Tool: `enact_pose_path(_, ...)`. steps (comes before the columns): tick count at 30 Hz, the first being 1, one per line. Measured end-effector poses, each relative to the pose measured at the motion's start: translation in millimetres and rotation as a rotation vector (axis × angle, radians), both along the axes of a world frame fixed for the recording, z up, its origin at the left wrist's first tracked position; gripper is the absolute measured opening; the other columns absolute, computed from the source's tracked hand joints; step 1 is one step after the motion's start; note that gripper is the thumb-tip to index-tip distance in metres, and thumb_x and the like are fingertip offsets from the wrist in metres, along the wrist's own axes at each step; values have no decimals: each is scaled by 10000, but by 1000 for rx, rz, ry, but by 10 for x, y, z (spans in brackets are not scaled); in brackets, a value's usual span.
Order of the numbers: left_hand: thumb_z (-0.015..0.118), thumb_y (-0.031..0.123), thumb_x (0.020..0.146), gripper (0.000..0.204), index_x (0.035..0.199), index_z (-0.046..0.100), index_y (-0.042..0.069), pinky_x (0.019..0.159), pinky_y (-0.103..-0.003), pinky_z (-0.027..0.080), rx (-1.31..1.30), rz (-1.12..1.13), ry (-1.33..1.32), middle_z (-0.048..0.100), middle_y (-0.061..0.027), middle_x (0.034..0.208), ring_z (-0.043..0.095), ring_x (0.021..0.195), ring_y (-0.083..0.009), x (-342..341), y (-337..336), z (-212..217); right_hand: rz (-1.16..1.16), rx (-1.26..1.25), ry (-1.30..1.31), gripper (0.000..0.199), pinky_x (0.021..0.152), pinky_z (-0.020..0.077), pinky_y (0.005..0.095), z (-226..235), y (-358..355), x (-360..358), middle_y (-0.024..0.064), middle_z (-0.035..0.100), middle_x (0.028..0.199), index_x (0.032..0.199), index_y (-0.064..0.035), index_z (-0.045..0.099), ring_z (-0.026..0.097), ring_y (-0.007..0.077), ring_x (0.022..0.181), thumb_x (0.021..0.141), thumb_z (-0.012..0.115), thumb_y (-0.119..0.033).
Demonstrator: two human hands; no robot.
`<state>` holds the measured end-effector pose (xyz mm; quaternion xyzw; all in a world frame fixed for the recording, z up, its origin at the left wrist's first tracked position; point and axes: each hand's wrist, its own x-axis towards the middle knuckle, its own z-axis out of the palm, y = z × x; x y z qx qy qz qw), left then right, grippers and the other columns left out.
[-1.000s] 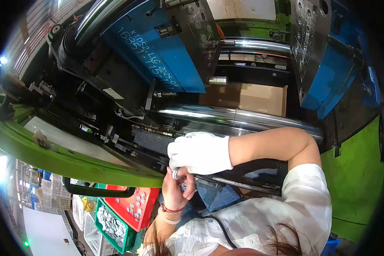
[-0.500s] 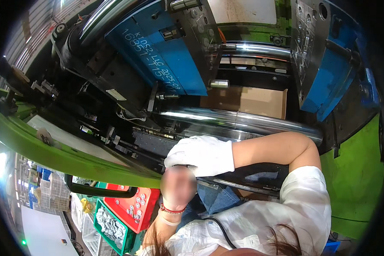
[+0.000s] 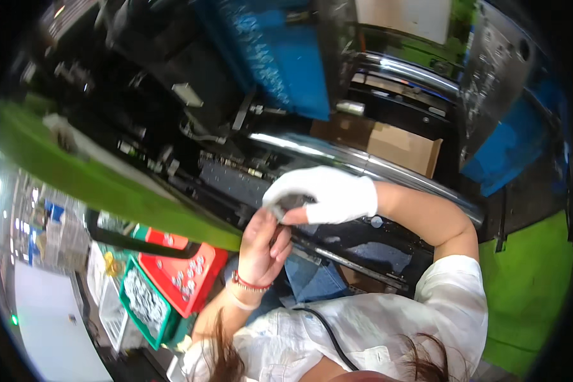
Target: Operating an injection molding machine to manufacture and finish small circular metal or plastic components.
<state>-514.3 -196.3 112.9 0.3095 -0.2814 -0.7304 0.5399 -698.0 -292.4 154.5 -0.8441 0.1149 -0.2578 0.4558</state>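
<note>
My right hand (image 3: 328, 194), in a white glove with a bare thumb tip, arches its fingers toward the thumb. My left hand (image 3: 265, 245) is bare, with a red bracelet at the wrist, and its fingers are curled. The fingertips of both hands meet on something small and greyish that I cannot make out, as it is mostly covered and blurred. Both hands are held in front of my body, on the near side of a thick polished steel bar (image 3: 388, 167) of the machine.
Blue mould halves (image 3: 293, 63) stand across the far side, with a cardboard box (image 3: 401, 146) low between them. A green machine door frame (image 3: 121, 184) crosses the left. Below it are a red tray (image 3: 200, 286) with small clear parts and a green crate (image 3: 162, 334) of grey parts.
The view has shifted. My hands have moved slightly farther from my body, and the gloved fingers have lifted away from the left hand, leaving a gap above the thumb.
</note>
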Motion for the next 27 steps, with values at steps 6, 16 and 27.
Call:
enact_pose_path(6, 500, 267, 962, 170, 988, 525, 101, 421, -190, 296, -34, 1, 88, 525, 31, 792, 344, 482, -44, -36, -21, 134, 25, 326, -154, 464, 914, 430, 332, -101, 1, 48, 104, 565, 1124, 1149, -2, 547, 537, 192, 1048, 828, 693, -303)
enact_pose_path(16, 462, 243, 970, 193, 1030, 514, 68, 400, -196, 280, -23, -108, 143, 502, 12, 717, 334, 458, -49, -17, -74, 120, 1, 283, -108, 470, 892, 445, 316, -56, 17, 53, 91, 581, 1093, 1130, -17, 560, 548, 175, 1030, 817, 702, -337)
enact_pose_path(27, 570, 231, 927, 251, 1060, 595, 19, 442, -202, 386, -112, -480, -950, 637, -20, 800, 488, 519, -46, 796, 465, -937, -1027, -230, -601, 445, 816, 472, 270, 205, -1631, -1009, 94, 614, 1091, 1223, 2, 517, 576, 145, 935, 855, 669, -199)
